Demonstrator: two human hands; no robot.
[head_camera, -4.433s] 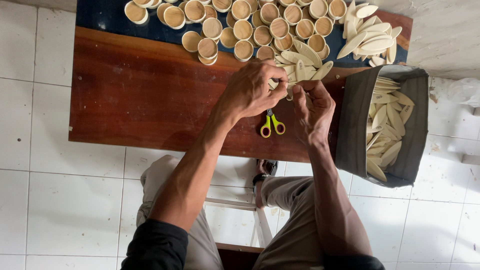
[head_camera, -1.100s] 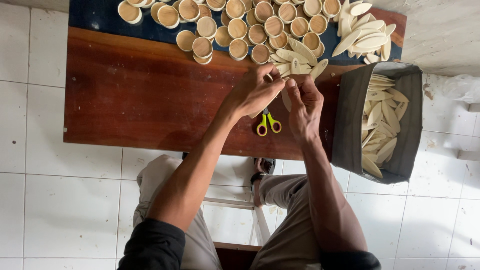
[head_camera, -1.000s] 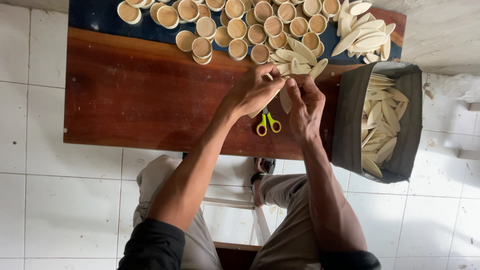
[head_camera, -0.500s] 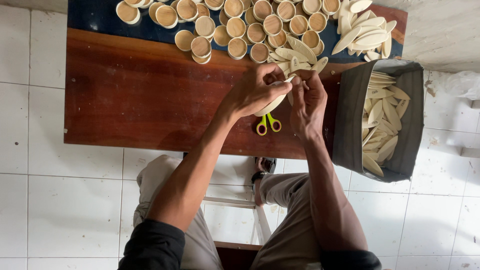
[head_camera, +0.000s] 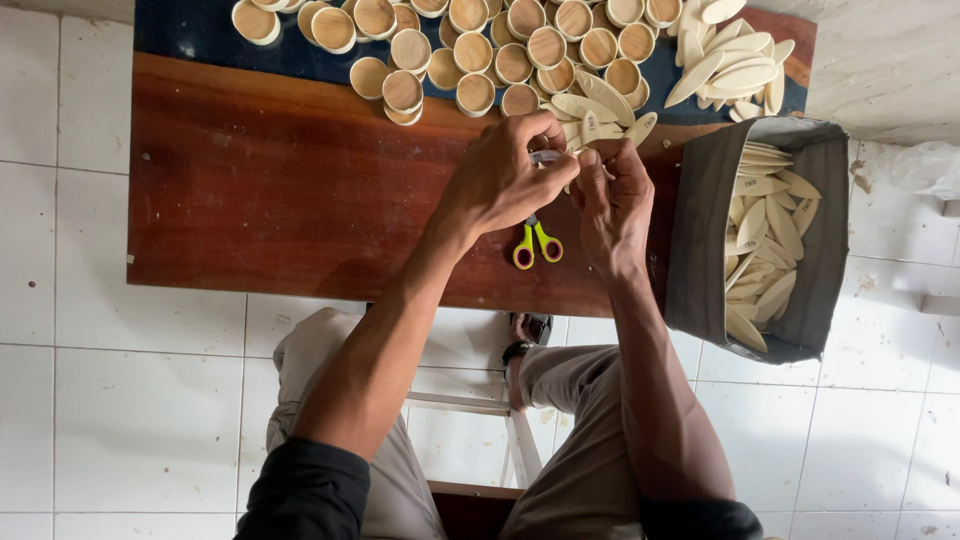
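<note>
Sat on a stool over a low reddish wooden surface (head_camera: 280, 190), small round cups (head_camera: 405, 90) heaped at upper left of centre. Left hand (head_camera: 505, 175) curled shut at frame centre, fingertips pinching a small pale strip (head_camera: 548, 157); right hand (head_camera: 612, 200) just beside it, fingers closed on the same piece, both touching it. Too hidden to give the strip's long axis; seemed roughly across the frame. Yellow-handled scissors (head_camera: 537, 243) lay below the hands, handles toward the lower edge, blades up under the left hand. Grey bag (head_camera: 700, 240) of pale leaf-shaped pieces (head_camera: 760, 240) at right.
</note>
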